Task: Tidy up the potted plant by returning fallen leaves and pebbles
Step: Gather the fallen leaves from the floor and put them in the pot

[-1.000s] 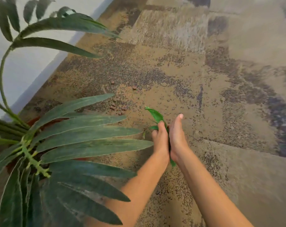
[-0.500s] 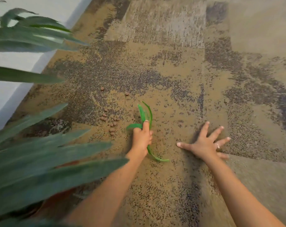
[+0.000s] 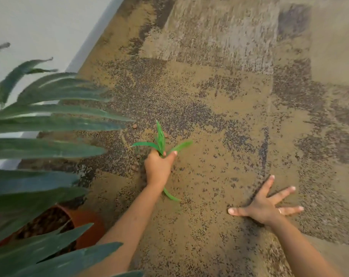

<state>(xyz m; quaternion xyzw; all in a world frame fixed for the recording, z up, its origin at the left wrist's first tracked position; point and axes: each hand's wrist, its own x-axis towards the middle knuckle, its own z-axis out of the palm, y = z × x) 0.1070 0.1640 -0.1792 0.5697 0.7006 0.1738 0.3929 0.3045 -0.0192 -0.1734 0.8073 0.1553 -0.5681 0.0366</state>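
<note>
Gripping a bunch of bright green fallen leaves (image 3: 161, 143), the left hand (image 3: 158, 168) sits near the middle of the view, its fingers curled round the stems. The leaf blades fan out past the knuckles toward twelve and two o'clock, and one leaf end trails out below the wrist toward five o'clock. Small brown pebbles (image 3: 134, 126) lie scattered on the carpet (image 3: 219, 96) just beside that hand, at its nine to eleven o'clock; some are partly hidden by it.

At four o'clock from the left hand, well apart, the right hand (image 3: 266, 208) is pressed flat on the carpet with all fingers straight and spread wide, holding nothing. A ring (image 3: 280, 211) shows on one finger.

Down at seven o'clock in the view stands a terracotta pot (image 3: 85, 222), filled with brown pebbles like those on the floor and partly hidden by foliage. The potted plant's long dark green leaves (image 3: 46, 147) reach across the left side, blurred. A pale wall (image 3: 40, 27) fills the ten o'clock corner, meeting the mottled tan and grey carpet.
</note>
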